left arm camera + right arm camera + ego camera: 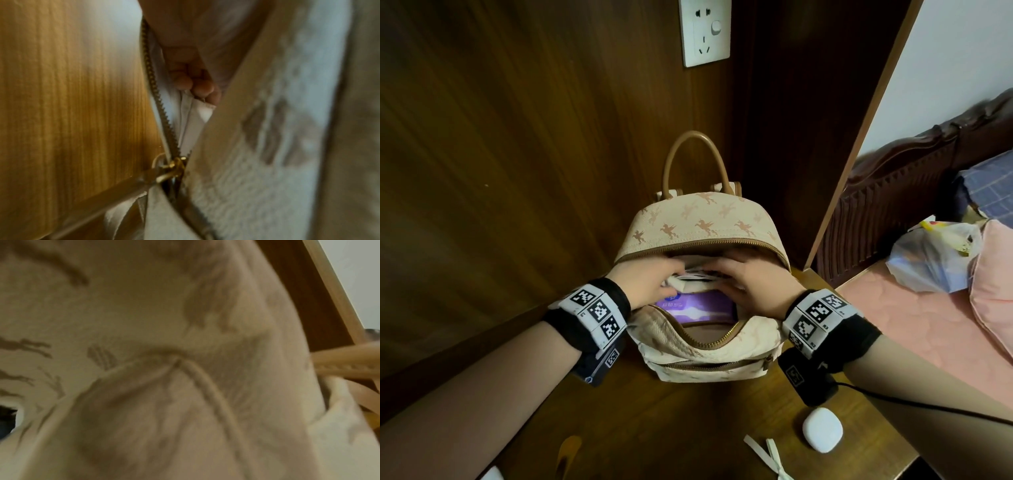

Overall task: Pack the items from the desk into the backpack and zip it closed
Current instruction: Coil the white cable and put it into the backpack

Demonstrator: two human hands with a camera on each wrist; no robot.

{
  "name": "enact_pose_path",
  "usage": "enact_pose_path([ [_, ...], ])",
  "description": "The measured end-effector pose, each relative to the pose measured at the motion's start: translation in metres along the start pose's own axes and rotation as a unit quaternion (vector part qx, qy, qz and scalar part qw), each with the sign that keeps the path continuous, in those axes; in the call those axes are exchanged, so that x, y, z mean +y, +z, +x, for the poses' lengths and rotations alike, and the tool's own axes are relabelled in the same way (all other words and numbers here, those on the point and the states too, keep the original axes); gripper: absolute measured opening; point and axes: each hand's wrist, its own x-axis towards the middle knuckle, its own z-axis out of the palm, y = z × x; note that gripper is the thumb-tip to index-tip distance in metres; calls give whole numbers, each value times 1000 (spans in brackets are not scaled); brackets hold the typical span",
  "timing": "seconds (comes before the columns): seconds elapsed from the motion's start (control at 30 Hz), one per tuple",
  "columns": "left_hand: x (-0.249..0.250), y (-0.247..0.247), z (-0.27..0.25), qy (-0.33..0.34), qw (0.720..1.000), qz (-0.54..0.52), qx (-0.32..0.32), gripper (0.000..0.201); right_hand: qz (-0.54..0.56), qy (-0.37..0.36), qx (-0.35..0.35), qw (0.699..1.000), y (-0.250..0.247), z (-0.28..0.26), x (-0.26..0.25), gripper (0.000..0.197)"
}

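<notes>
Hands work inside the open backpack [702,222] on the desk [654,418]: left hand [650,279] pinching a pale inner fabric edge [202,112], right hand [750,281] with fingers hidden, grip unclear. Seating the purple pack [698,306] low should clear the zipper [174,167].

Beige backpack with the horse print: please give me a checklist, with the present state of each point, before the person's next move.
1. Main zipper of the beige horse-print backpack open wide: ok.
2. Purple packet lies inside the opening: ok.
3. Left hand grips the white item at the opening: ok.
4. Right hand grip inside the bag: cannot tell.
5. Desk emptied: not ok; the white rounded case and white strips lie on the wooden desk.
6. Gold zipper slider free: ok.
</notes>
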Motion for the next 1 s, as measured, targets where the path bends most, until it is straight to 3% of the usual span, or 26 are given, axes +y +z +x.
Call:
enact_pose_path([
  [0.1, 1, -1, -2, -5, 1000, 5, 7, 34, -25, -57, -5, 998, -2, 2, 0, 40],
  [0.23, 1, -3, -2, -3, 1000, -4, 7, 28, -87, -57, -81, 991, -2, 3, -1, 37],
  [0.4, 2, -3, -3, 8, 1000, 26, 1, 22, -134, 17, -137, 981, -3, 8, -3, 60],
  [0.5, 2, -2, -5, 8, 999, 39, 13, 24, -111, 54, -145, 982, -5, 7, -5, 44],
  [0.77, -2, -2, -1, 1, 1000, -2, -6, 24, -119, 43, -245, 961, -16, 10, -12, 48],
  [1.0, -2, -5, -6, 2, 1000, 3, -9, 23, -149, 90, -285, 943, -9, 17, -8, 47],
])
